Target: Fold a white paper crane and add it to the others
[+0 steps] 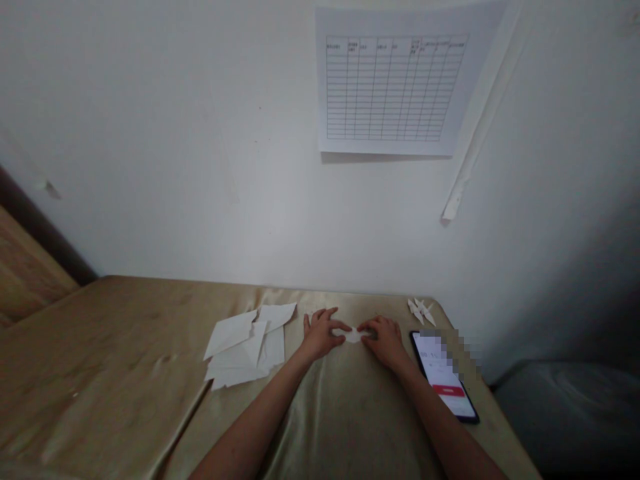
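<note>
My left hand [320,333] and my right hand [384,339] rest on the table near its far edge. Their fingertips meet on a small folded piece of white paper [353,335]. Both hands pinch it, one at each end, and it lies low against the tan cloth [345,413]. A loose pile of white paper sheets [249,345] lies just left of my left hand. Two small folded white paper figures [421,311] sit at the far right corner, beyond my right hand.
A phone [444,384] with a lit screen lies right of my right forearm, near the table's right edge. A printed grid sheet [395,83] hangs on the white wall behind. A dark seat [570,413] is at the lower right.
</note>
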A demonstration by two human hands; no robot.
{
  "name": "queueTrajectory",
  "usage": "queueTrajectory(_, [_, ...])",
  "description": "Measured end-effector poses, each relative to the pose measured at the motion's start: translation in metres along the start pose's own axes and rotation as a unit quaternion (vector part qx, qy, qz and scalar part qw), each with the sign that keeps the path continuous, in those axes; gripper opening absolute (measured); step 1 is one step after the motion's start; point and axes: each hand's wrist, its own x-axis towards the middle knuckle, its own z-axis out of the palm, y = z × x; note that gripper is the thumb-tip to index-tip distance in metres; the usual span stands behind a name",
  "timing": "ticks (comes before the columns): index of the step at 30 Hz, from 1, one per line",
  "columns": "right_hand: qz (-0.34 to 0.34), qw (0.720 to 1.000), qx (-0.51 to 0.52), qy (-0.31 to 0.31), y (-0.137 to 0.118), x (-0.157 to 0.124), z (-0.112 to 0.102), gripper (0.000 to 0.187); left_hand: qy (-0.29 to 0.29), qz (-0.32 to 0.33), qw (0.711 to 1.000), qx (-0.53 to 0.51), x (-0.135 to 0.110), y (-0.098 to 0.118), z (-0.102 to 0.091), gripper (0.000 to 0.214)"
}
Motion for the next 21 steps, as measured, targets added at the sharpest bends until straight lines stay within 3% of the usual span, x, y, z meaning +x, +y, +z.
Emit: queueTrajectory(21, [0.011,0.996,-0.076,0.041,-0.013,-0.012,0.006,0.024,0.07,-0.004,0.997,-0.015,-0.007,0.003,0.006,0.048])
